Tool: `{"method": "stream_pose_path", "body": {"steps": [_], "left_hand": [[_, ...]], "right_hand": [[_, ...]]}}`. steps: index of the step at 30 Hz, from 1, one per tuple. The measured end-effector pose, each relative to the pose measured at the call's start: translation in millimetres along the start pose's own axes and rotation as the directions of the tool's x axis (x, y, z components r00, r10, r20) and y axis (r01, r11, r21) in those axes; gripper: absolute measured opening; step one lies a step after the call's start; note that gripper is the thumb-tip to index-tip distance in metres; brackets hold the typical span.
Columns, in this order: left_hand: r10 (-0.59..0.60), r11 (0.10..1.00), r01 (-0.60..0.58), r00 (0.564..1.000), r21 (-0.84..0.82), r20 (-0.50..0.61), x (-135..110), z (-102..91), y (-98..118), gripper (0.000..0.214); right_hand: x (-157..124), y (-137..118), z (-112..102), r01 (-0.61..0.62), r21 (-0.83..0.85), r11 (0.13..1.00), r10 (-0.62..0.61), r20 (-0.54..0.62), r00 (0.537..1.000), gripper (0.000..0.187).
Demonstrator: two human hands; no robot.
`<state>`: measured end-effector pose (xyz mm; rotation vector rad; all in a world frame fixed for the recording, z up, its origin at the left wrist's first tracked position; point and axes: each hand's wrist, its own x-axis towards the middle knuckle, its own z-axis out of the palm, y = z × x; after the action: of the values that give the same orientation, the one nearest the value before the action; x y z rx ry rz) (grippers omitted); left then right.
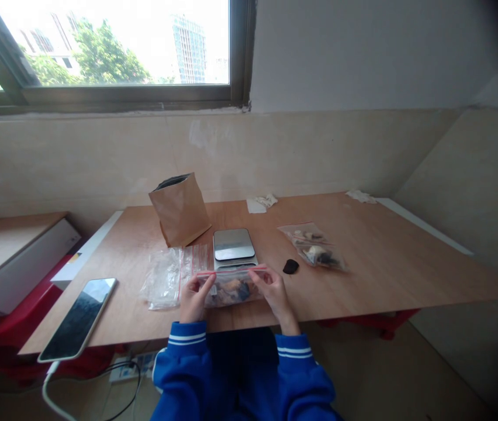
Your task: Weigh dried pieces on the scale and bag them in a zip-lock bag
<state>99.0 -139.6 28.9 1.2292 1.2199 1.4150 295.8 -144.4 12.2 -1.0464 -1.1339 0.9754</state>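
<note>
While the left hand (194, 299) pinches a filled bag (234, 292), the right hand (274, 290) does too.

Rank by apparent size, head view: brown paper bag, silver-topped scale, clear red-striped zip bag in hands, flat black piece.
1. Brown paper bag
2. Held zip bag, silver-topped scale: unsure, nearer bag overlaps scale
3. Flat black piece

Wooden counter (389, 257) bearing phone (78, 321), clear plastic bags (163, 279), brown paper bag (180, 210), scale (233, 244), dark flat piece (290, 266) and filled pouches (321, 256).
</note>
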Motion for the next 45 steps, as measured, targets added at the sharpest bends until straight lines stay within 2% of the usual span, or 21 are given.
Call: {"method": "stream_pose_path", "body": {"steps": [4, 8, 14, 16, 19, 21, 24, 30, 35, 39, 45], "left_hand": [[0.080, 0.986, -0.078, 0.997, 0.145, -0.010, 0, -2.0, -2, 0.024], [0.102, 0.981, -0.099, 0.995, 0.165, -0.011, 0, -1.2, -5, 0.023], [-0.021, 0.998, 0.021, 1.000, -0.066, 0.007, -1, 4.7, -11, 0.027], [-0.063, 0.989, 0.068, 0.997, -0.130, 0.044, 0, 6.1, -16, 0.030], [-0.123, 0.978, 0.143, 0.984, -0.151, 0.132, 0, 6.6, -22, 0.032], [-0.144, 0.974, 0.168, 0.978, -0.154, 0.152, 0, 6.3, -23, 0.032], [-0.122, 0.975, 0.144, 0.984, -0.171, 0.132, 0, 6.0, -20, 0.031], [0.016, 0.991, 0.002, 0.990, -0.131, 0.137, -2, 6.6, -10, 0.020], [-0.040, 0.999, 0.041, 0.997, -0.015, 0.060, -3, 5.4, -5, 0.025], [-0.016, 0.997, 0.017, 1.000, 0.075, -0.018, -5, 4.4, -1, 0.025], [-0.042, 0.999, 0.043, 0.998, 0.023, -0.039, -4, 4.4, -7, 0.028]], "right_hand": [[-1, -3, 0, 0.008, 0.029, 1.000, -0.008, -0.015, 1.000, 0.017], [-2, -5, 3, -0.020, 0.069, 0.997, 0.023, -0.032, 0.999, 0.017], [-3, -3, 7, -0.042, 0.127, 0.991, 0.046, -0.024, 0.999, 0.021], [-3, -2, 8, -0.067, 0.145, 0.987, 0.067, 0.007, 0.998, 0.024], [-2, -2, 8, -0.079, 0.146, 0.986, 0.074, 0.040, 0.996, 0.027], [-2, -2, 9, -0.084, 0.140, 0.987, 0.078, 0.048, 0.996, 0.027], [-1, -2, 10, -0.097, 0.123, 0.988, 0.092, 0.041, 0.995, 0.026], [-1, -3, 10, -0.071, 0.102, 0.992, 0.074, -0.027, 0.997, 0.024], [-2, -4, 10, -0.051, 0.097, 0.994, 0.053, -0.017, 0.998, 0.020], [-2, -5, 12, -0.020, 0.069, 0.997, 0.021, -0.015, 1.000, 0.019], [-2, -3, 14, -0.029, 0.085, 0.996, 0.031, -0.026, 0.999, 0.020]]}}
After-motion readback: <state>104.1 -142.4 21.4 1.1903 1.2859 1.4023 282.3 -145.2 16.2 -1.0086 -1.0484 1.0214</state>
